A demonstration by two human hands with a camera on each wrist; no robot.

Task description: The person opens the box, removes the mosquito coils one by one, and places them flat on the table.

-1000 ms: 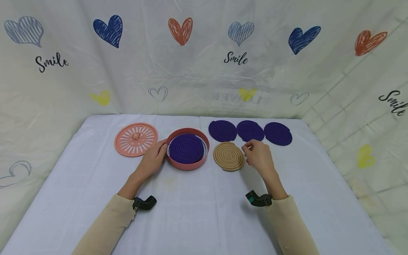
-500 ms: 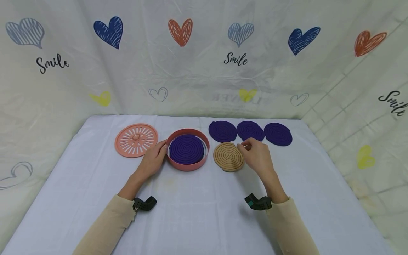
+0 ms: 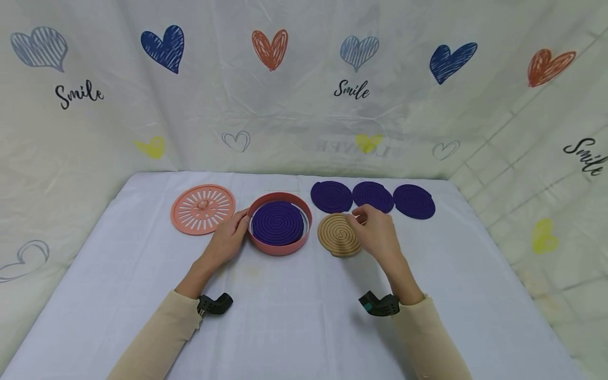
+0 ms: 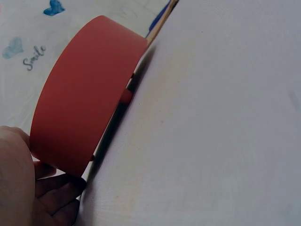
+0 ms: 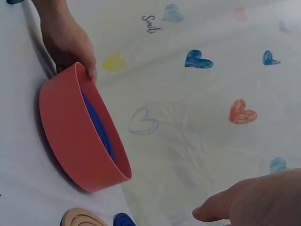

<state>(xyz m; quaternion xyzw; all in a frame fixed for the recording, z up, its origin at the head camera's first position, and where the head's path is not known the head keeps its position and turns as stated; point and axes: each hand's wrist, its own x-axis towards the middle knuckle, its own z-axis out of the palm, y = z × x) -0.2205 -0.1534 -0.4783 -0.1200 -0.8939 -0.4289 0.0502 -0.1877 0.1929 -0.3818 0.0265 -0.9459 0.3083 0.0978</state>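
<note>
My left hand [image 3: 228, 235] grips the left side of a round, coral-pink mosquito coil holder [image 3: 279, 250], thumb at the rim and fingers low on the wall. A purple mosquito coil [image 3: 277, 222] lies inside it. In the left wrist view, short feet show under the holder's tall wall [image 4: 84, 89]. To its right lies a tan mosquito coil [image 3: 338, 237]. Over that coil's upper right edge hovers my right hand [image 3: 378, 232], fingers loosely bent and nothing visible between them. The thumb [image 5: 211, 209] shows at the bottom right of the right wrist view.
A coral slotted lid [image 3: 203, 209] with a small knob lies left of the holder. Behind the tan coil, three purple coils [image 3: 331, 197] sit in a row along the back. A white cloth [image 3: 294, 327] covers the table; a heart-printed curtain [image 3: 304, 105] hangs behind.
My right hand has moved left, from beside the tan coil to over its upper right edge. The left hand and the holder stay where they were.
</note>
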